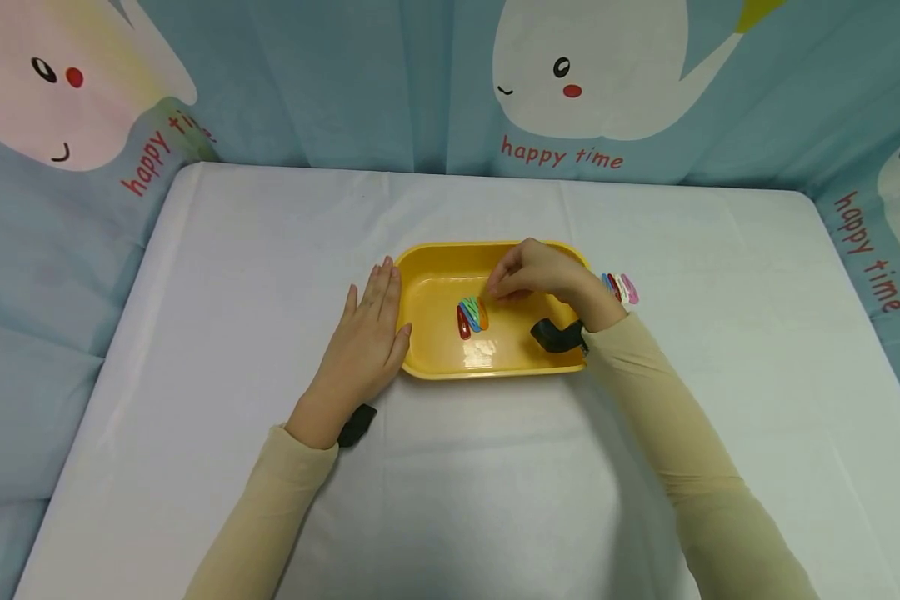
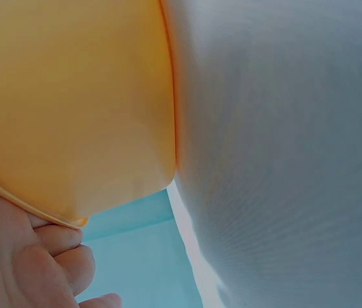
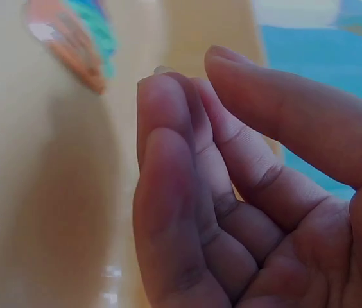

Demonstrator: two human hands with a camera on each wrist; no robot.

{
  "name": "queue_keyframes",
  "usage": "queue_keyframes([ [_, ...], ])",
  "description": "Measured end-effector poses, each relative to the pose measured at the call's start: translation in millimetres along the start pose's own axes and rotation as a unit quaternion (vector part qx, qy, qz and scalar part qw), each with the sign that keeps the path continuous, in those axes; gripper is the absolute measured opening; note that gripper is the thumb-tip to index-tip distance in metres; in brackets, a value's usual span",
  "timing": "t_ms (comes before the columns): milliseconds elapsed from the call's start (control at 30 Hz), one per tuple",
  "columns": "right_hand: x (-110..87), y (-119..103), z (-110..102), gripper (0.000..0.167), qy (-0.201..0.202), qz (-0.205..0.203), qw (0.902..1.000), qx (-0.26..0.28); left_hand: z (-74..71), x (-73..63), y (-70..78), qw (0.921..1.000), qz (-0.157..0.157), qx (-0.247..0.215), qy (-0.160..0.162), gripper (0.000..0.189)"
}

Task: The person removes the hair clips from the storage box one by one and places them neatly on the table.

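A yellow tray [image 1: 435, 358] lies on the white table, with several snap hair clips [image 1: 472, 317] side by side in it: red, blue, green and orange. My left hand [image 1: 367, 333] rests along the tray's left rim with fingers straight; in the left wrist view its fingers touch the rim from outside. Over the tray, just right of the clips, hovers my right hand [image 1: 536, 271]. In the right wrist view its fingers [image 3: 168, 186] are loosely bent, the thumb stands apart and nothing lies between them. The orange clip [image 3: 72, 48] lies a little away from the fingertips.
More hair clips [image 1: 620, 288], blue, red, white and pink, lie on the table just outside the tray's right side, partly behind the right wrist. A black strap [image 1: 558, 336] on that wrist hangs over the tray. A blue printed curtain [image 1: 360, 83] borders the table.
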State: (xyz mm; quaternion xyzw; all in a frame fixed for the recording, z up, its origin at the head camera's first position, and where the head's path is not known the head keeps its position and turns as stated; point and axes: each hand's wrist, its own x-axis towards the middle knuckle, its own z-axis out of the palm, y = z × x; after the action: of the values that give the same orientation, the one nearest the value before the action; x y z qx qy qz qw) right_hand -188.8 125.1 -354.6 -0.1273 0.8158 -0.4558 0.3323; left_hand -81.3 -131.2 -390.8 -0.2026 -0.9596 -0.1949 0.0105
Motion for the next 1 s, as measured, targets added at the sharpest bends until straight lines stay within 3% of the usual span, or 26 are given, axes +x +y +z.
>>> queue_keyframes([
  [300,9.1,4,8,0.010,-0.026,0.023,0.9993,-0.012,-1.4,-0.2,-1.0,1.0000,-0.001,0.001,-0.002,0.065],
  [633,17.8,8,15,0.008,-0.002,0.028,0.9980,-0.057,-1.0,-1.8,-2.6,1.0000,0.003,0.000,0.005,0.065],
  [767,18.0,7,16,0.011,0.005,0.017,0.9928,-0.118,-0.2,-1.0,-2.5,1.0000,0.004,-0.002,0.004,0.065],
  [1000,16.3,1,19,0.016,0.014,0.004,0.9745,-0.224,0.7,-0.4,-1.6,1.0000,0.006,-0.002,0.005,0.065],
])
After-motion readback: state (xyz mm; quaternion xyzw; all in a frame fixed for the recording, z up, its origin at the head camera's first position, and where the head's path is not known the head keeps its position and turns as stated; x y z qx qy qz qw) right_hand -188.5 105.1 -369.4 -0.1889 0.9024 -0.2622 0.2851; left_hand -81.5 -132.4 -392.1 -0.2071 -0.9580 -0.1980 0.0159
